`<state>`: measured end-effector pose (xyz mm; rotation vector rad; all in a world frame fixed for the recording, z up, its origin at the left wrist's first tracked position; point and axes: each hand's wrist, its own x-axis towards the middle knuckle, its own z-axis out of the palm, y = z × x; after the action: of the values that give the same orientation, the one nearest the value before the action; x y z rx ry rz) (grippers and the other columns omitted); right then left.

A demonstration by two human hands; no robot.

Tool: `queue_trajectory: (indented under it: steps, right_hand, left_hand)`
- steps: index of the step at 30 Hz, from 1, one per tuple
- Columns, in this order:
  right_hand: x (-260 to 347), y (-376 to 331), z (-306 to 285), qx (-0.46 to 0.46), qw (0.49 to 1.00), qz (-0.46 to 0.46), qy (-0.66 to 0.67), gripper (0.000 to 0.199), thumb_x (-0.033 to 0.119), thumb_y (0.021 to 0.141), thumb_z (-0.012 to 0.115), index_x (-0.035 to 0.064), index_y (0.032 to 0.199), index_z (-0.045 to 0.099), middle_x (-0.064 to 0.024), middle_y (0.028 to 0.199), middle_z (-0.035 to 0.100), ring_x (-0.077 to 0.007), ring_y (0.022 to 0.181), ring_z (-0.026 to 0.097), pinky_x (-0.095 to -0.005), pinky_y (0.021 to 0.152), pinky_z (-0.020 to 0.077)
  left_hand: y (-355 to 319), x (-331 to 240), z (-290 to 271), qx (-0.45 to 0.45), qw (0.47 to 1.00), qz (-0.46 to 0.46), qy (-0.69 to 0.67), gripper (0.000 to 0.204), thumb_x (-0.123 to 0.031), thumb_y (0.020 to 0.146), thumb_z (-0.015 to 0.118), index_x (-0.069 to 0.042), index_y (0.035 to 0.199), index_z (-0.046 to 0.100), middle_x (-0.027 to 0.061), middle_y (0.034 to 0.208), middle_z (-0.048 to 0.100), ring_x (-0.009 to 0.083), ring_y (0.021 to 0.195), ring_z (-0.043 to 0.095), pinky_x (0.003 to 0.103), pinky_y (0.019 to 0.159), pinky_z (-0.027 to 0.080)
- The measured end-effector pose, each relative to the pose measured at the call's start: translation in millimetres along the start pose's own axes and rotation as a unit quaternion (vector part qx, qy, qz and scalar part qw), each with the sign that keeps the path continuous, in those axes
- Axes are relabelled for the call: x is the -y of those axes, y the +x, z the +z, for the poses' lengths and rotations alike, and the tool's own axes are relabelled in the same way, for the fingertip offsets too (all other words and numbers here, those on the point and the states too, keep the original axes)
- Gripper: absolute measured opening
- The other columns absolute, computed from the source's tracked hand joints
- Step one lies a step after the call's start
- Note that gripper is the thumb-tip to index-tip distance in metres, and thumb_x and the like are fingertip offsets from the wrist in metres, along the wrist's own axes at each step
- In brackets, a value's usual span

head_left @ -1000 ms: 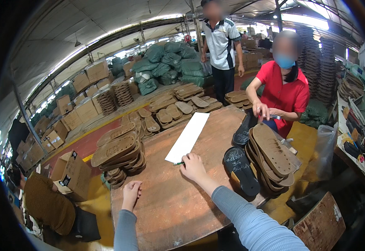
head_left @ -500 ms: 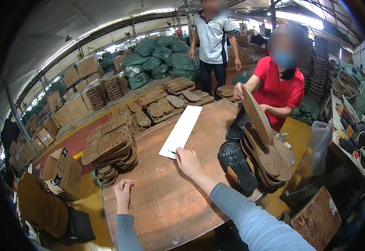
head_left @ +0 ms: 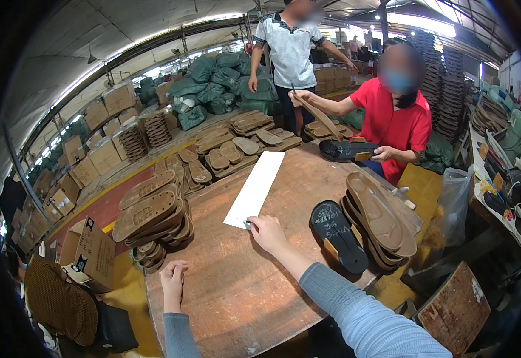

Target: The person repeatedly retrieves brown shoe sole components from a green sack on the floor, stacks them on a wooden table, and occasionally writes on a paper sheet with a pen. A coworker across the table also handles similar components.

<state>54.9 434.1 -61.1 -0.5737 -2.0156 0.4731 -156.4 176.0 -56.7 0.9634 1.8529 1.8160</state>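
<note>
My right hand (head_left: 269,234) pinches a thin dark pen (head_left: 248,222), its tip at the near end of a long white sheet of paper (head_left: 257,188). The paper lies slanted on the worn brown table (head_left: 236,280). My left hand (head_left: 174,283) rests at the table's left side with its fingers loosely curled and nothing visible in them. Just beyond it is a stack of brown footbed soles (head_left: 153,218). Right of my right hand lies a black shoe sole (head_left: 338,237) with light handwriting, beside a stack of brown soles (head_left: 381,218).
Across the table, a person in a red shirt (head_left: 391,122) holds a brown sole (head_left: 319,113) and a black sole (head_left: 347,150). Another person in a white shirt (head_left: 289,51) stands behind. More soles (head_left: 245,146) lie beyond the table. A cardboard box (head_left: 87,253) stands at left.
The person in red has swung the brown sole left, away from the right-hand stack, and lifted a black sole. The standing person has stretched an arm out. My hands have barely moved.
</note>
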Motion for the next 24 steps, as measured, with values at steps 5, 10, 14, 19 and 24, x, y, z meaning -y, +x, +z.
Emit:
queue_trajectory:
  steps: [5,10,14,19,24]
  right_hand:
    - [-0.4,2.6,-3.3,0.071,0.996,0.045,-0.041,0.019,0.015,0.088,0.060,0.0082,0.102,0.071,-0.0115,0.089,0.069,-0.0310,0.089,0.063,-0.0420,0.085,0.0455]
    - [-2.2,3.8,-1.6,0.000,0.998,0.047,0.050,0.018,0.017,0.087,0.062,0.0079,0.097,0.073,-0.0120,0.090,0.070,-0.0309,0.089,0.063,-0.0438,0.086,0.0447]
    - [-4.9,3.1,0.1,0.036,0.997,0.067,-0.004,0.018,0.016,0.087,0.061,0.0079,0.097,0.073,-0.0119,0.089,0.069,-0.0303,0.090,0.063,-0.0447,0.087,0.0439]
    - [-7.7,3.2,2.5,-0.026,0.999,0.026,0.003,0.016,0.016,0.084,0.063,0.0081,0.095,0.072,-0.0103,0.086,0.068,-0.0310,0.086,0.062,-0.0438,0.084,0.0442]
    - [-7.3,2.0,1.6,0.034,0.996,0.063,-0.061,0.016,0.015,0.084,0.063,0.0077,0.096,0.071,-0.0082,0.083,0.067,-0.0280,0.085,0.063,-0.0430,0.084,0.0437]
  left_hand:
    - [0.0,-1.6,2.3,-0.001,1.000,0.005,0.018,0.019,-0.016,0.098,0.058,-0.002,0.095,0.070,-0.0031,0.067,0.056,0.0014,0.054,0.043,0.018,0.052,0.036]
    - [-3.9,-9.6,3.8,-0.010,0.999,-0.030,0.035,0.019,-0.017,0.099,0.057,-0.003,0.097,0.070,-0.0037,0.069,0.056,0.0018,0.055,0.045,0.018,0.050,0.035]
    - [-4.9,-11.4,4.2,-0.014,0.998,-0.043,0.033,0.018,-0.017,0.098,0.057,-0.004,0.097,0.070,-0.0045,0.068,0.055,0.0018,0.055,0.046,0.018,0.048,0.034]
    - [-2.5,-9.0,4.2,-0.019,0.998,-0.055,0.037,0.018,-0.018,0.098,0.058,-0.004,0.097,0.069,-0.0050,0.067,0.053,0.0022,0.054,0.046,0.017,0.046,0.033]
    - [-2.8,-6.7,1.7,-0.011,0.999,-0.041,0.034,0.018,-0.017,0.098,0.058,-0.005,0.097,0.071,-0.0054,0.068,0.054,0.0016,0.056,0.047,0.017,0.048,0.033]
